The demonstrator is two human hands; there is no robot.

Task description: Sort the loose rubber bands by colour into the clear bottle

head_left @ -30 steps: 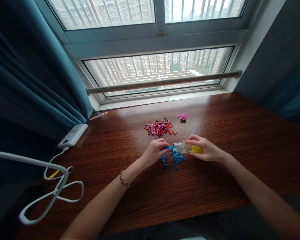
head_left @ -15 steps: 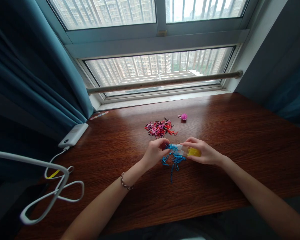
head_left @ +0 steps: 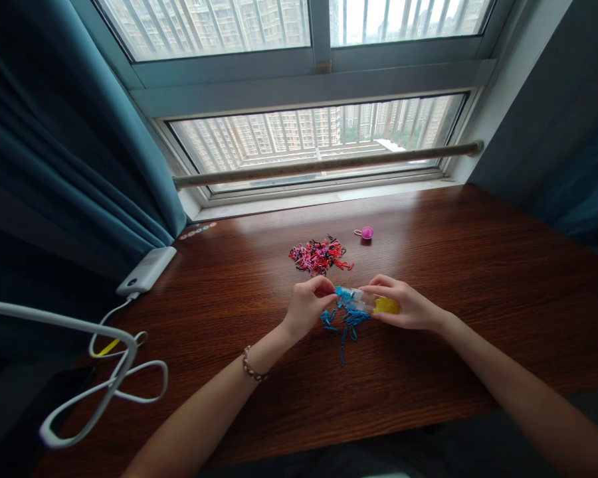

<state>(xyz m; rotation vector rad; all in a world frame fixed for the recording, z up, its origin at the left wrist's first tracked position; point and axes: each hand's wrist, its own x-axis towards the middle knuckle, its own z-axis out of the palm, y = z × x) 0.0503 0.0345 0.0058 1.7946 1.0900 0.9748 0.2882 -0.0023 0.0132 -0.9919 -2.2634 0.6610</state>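
My right hand [head_left: 403,304] grips a small clear bottle [head_left: 365,301] lying on its side, its mouth toward the left. Yellow pieces show through its right end, and blue bands fill the part near the mouth. My left hand [head_left: 306,302] pinches at that mouth, thumb and forefinger on the blue bands [head_left: 339,292] sticking out. More loose blue bands [head_left: 355,318] lie on the table just below the bottle. Beyond my left hand sits a pile of pink, red and black bands [head_left: 319,255]. Farther back is a small pink cap [head_left: 367,233] with a loop.
The brown wooden table [head_left: 453,265] runs up to the window sill. A white box-shaped device [head_left: 147,271] with a white cable [head_left: 114,372] lies at the left, beside the blue curtain [head_left: 90,133]. A metal rail [head_left: 329,163] crosses the window.
My left fingers have shifted slightly left and closer together at the bottle's mouth, so more of the blue bands show there. The bottle and my right hand have barely moved.
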